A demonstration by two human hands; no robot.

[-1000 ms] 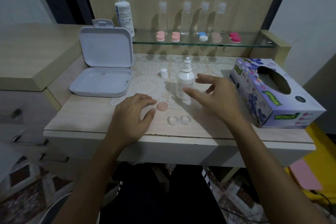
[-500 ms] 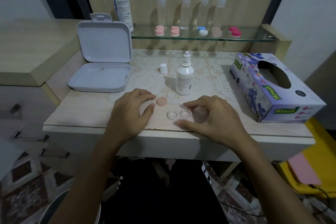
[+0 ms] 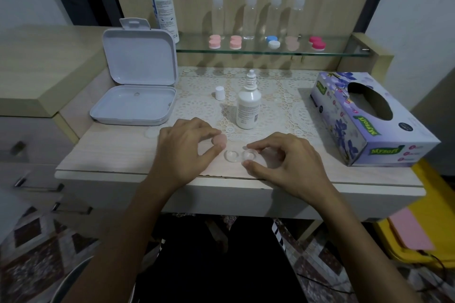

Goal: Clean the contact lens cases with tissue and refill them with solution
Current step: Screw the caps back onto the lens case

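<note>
Right hand [image 3: 290, 165] pinches the clear twin-cup plastic lens case [image 3: 240, 155] at the desk's front edge; left hand [image 3: 183, 149], at nine o'clock, pinches a round pink cap [image 3: 219, 141]; white solution bottle [image 3: 248, 106] at twelve

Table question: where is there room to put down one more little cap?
Bare table lies in front of the open white box, left of the left hand. Another free strip runs between the right hand and the tissue box. It is crowded around the small bottle and the clear lens case.
</note>
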